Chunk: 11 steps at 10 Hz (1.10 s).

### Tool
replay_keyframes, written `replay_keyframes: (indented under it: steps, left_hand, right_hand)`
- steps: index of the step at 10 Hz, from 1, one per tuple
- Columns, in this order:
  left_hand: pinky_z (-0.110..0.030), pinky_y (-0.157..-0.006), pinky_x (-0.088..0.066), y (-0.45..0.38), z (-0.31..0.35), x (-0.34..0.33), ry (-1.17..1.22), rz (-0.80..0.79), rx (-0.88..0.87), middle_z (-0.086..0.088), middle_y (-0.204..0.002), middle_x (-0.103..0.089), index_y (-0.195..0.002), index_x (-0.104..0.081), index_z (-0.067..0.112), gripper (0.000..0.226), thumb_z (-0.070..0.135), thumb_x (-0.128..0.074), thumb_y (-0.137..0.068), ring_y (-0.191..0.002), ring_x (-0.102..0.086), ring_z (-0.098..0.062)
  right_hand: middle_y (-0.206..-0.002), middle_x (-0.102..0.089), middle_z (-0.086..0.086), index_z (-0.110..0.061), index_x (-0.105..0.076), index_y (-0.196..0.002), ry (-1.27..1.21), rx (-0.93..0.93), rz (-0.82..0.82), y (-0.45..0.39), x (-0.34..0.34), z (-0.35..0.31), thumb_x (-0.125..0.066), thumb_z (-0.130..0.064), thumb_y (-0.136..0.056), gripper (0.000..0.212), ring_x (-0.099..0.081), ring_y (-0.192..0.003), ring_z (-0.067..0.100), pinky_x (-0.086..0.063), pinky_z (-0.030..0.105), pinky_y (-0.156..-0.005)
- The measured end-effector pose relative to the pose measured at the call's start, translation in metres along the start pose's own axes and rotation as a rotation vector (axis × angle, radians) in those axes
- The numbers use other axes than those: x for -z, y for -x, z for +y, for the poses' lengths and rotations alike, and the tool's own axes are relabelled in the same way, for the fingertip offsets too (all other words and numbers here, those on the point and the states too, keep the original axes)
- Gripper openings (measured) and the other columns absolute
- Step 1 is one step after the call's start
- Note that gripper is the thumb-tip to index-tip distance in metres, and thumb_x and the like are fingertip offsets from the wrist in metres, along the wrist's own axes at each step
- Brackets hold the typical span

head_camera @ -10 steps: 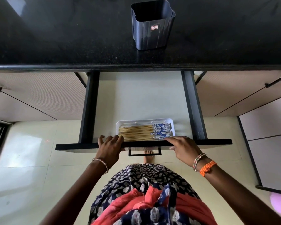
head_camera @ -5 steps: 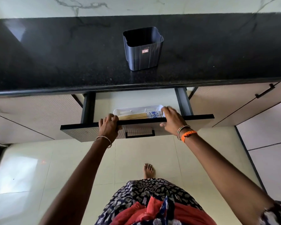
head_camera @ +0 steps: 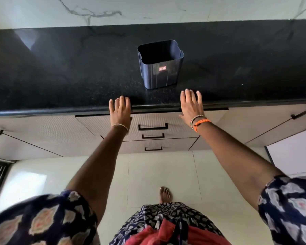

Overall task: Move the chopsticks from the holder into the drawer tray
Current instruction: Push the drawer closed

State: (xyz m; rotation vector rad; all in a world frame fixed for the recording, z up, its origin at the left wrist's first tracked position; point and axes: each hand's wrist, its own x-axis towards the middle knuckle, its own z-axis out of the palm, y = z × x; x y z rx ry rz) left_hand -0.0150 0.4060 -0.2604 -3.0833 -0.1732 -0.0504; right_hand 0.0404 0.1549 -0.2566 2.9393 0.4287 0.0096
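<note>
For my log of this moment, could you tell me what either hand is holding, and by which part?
Nothing is held: the left hand and right hand are open, fingers spread flat over the drawer front.

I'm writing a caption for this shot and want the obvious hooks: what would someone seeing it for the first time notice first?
Two open hands, the left hand and right hand, fingers spread, at the front edge of the black counter above the shut top drawer. Just beyond them, the dark square holder stands upright and alone on the counter, looking empty. Lower down, a bare foot on the pale floor.
</note>
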Motion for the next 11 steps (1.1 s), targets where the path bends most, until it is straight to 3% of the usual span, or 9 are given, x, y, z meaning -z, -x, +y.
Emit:
replay_keyframes:
  steps: [1, 3, 4, 5, 7, 8, 9, 10, 11]
  left_hand:
    - [-0.05, -0.115, -0.019, -0.006, -0.002, -0.005, -0.001, 0.035, 0.002, -0.021, -0.144, -0.033, -0.137, -0.029, 0.004, 0.081, 0.027, -0.074, -0.074, -0.13, -0.034, -0.037]
    - [-0.05, -0.108, -0.032, -0.015, -0.003, -0.024, -0.02, 0.095, 0.053, -0.024, -0.136, -0.045, -0.129, -0.041, 0.002, 0.072, 0.028, -0.075, -0.072, -0.123, -0.044, -0.04]
    - [-0.049, -0.094, -0.044, -0.024, -0.005, -0.032, -0.004, 0.223, 0.062, -0.022, -0.12, -0.057, -0.114, -0.052, 0.003, 0.053, 0.012, -0.076, -0.067, -0.106, -0.055, -0.039]
    - [-0.047, -0.089, -0.046, -0.029, -0.005, -0.037, 0.053, 0.341, 0.097, -0.019, -0.111, -0.061, -0.104, -0.056, 0.005, 0.043, -0.002, -0.07, -0.063, -0.098, -0.058, -0.037]
    - [-0.052, -0.096, -0.04, -0.03, 0.002, -0.044, 0.143, 0.383, 0.184, -0.017, -0.113, -0.06, -0.101, -0.057, 0.008, 0.038, 0.0, -0.064, -0.064, -0.104, -0.057, -0.037]
    - [-0.053, -0.099, -0.037, -0.029, 0.002, -0.042, 0.148, 0.345, 0.2, -0.017, -0.116, -0.058, -0.104, -0.054, 0.008, 0.038, 0.0, -0.063, -0.067, -0.106, -0.055, -0.037]
    - [-0.056, -0.1, -0.033, -0.026, 0.002, -0.035, 0.116, 0.235, 0.149, -0.019, -0.125, -0.053, -0.115, -0.05, 0.006, 0.051, 0.01, -0.068, -0.068, -0.113, -0.05, -0.038]
    - [-0.058, -0.106, -0.024, -0.013, 0.001, -0.035, 0.158, 0.173, 0.124, -0.02, -0.138, -0.044, -0.129, -0.043, 0.005, 0.069, 0.03, -0.068, -0.069, -0.128, -0.04, -0.038]
    - [-0.057, -0.111, -0.016, 0.013, 0.022, -0.037, 0.283, 0.245, 0.146, -0.019, -0.148, -0.035, -0.137, -0.035, 0.007, 0.077, 0.045, -0.055, -0.074, -0.139, -0.028, -0.037]
  right_hand:
    - [-0.154, -0.024, 0.021, 0.0, -0.015, -0.146, -0.02, -0.015, -0.004, -0.001, -0.01, 0.0, -0.069, -0.024, -0.08, 0.088, -0.023, -0.143, 0.034, -0.019, 0.052, -0.116]
    - [-0.134, -0.053, 0.019, -0.002, -0.042, -0.132, 0.071, -0.032, 0.071, -0.012, -0.022, 0.003, -0.085, -0.034, -0.058, 0.091, -0.051, -0.125, 0.033, -0.042, 0.052, -0.1]
    - [-0.123, -0.062, 0.016, -0.004, -0.053, -0.123, 0.08, -0.031, 0.15, -0.019, -0.029, 0.004, -0.085, -0.023, -0.056, 0.076, -0.059, -0.115, 0.03, -0.048, 0.051, -0.093]
    - [-0.118, -0.066, 0.014, -0.005, -0.058, -0.117, 0.038, -0.041, 0.257, -0.023, -0.035, 0.003, -0.076, -0.005, -0.059, 0.061, -0.063, -0.109, 0.03, -0.049, 0.05, -0.091]
    - [-0.118, -0.066, 0.014, -0.006, -0.057, -0.118, -0.031, -0.043, 0.326, -0.023, -0.035, 0.004, -0.069, 0.004, -0.052, 0.068, -0.063, -0.109, 0.03, -0.048, 0.051, -0.091]
    - [-0.124, -0.061, 0.016, -0.006, -0.052, -0.122, -0.08, -0.046, 0.252, -0.02, -0.026, 0.004, -0.071, -0.008, -0.051, 0.073, -0.058, -0.115, 0.032, -0.044, 0.053, -0.096]
    - [-0.136, -0.05, 0.018, -0.005, -0.044, -0.131, -0.222, -0.038, 0.175, -0.013, -0.019, 0.001, -0.064, -0.031, -0.055, 0.082, -0.045, -0.127, 0.034, -0.032, 0.055, -0.105]
    - [-0.144, -0.042, 0.02, -0.003, -0.041, -0.136, -0.382, -0.011, 0.215, -0.002, -0.019, 0.008, -0.056, -0.035, -0.056, 0.087, -0.037, -0.135, 0.036, -0.024, 0.055, -0.112]
    - [-0.137, -0.048, 0.021, -0.001, -0.045, -0.132, -0.559, -0.096, 0.332, 0.007, -0.014, -0.004, -0.051, -0.034, -0.063, 0.076, -0.042, -0.13, 0.036, -0.029, 0.055, -0.11]
